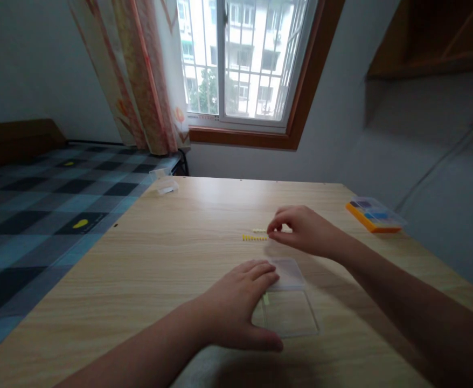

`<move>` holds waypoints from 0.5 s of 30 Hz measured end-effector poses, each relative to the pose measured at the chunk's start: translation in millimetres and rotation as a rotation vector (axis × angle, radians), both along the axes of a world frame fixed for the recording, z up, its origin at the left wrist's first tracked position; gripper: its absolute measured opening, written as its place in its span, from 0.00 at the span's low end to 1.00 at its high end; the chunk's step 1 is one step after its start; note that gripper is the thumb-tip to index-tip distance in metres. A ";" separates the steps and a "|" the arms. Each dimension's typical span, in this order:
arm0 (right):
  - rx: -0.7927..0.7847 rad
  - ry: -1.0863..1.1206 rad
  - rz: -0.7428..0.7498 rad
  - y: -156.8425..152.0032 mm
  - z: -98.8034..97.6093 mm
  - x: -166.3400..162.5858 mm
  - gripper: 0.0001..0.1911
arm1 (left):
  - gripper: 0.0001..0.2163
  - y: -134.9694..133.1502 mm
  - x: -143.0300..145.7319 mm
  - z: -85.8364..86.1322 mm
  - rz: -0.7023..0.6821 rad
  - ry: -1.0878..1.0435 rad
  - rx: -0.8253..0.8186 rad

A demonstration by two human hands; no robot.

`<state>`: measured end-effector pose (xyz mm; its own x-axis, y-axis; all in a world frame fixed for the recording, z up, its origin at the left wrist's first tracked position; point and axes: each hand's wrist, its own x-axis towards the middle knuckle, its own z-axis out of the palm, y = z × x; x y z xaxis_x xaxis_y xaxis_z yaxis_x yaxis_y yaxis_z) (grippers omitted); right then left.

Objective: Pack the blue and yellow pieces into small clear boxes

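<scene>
My left hand (236, 307) lies flat on the wooden table (172, 258), fingers stretched out, touching the left side of an open clear plastic case (291, 302). My right hand (305, 229) hovers farther out with thumb and fingertips pinched together over a short row of pale beads (259, 230). A second row of yellow beads (255, 237) lies just in front of it. What the pinch holds is too small to make out.
An orange tray with a clear lid and coloured contents (374, 214) sits near the table's right edge. A small clear box (164, 180) rests at the far left corner. A bed with a checked cover (38, 215) adjoins the left side. A window and curtain stand behind.
</scene>
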<state>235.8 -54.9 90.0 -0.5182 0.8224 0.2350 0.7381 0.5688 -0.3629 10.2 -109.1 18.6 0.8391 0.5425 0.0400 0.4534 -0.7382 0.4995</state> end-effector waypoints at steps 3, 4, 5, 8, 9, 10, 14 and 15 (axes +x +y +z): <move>-0.146 0.035 0.065 -51.6 -5.8 19.3 0.08 | 0.46 -0.3 0.4 0.4 -0.006 -0.001 0.005; -0.191 0.030 0.067 -65.9 -11.6 22.0 0.09 | 0.45 -0.3 0.6 0.5 -0.009 -0.007 0.006; -0.227 0.032 0.071 -77.7 -18.4 22.7 0.09 | 0.45 -0.2 0.8 0.6 -0.011 -0.017 0.005; -0.262 -0.012 0.030 -96.8 -39.1 16.4 0.10 | 0.44 0.5 1.5 1.2 -0.016 -0.030 0.001; -0.250 -0.033 0.013 -98.6 -44.5 13.1 0.10 | 0.44 0.8 1.6 1.6 -0.016 -0.029 -0.001; -0.232 -0.052 0.002 -99.0 -48.7 10.0 0.10 | 0.44 1.0 1.7 2.1 -0.014 -0.024 -0.003; -0.168 -0.049 0.000 -95.1 -56.8 6.0 0.06 | 0.43 2.2 1.7 3.5 -0.011 -0.018 0.002; -0.156 -0.036 -0.001 -94.1 -57.2 7.5 0.05 | 0.42 2.5 1.7 3.4 -0.015 -0.017 0.004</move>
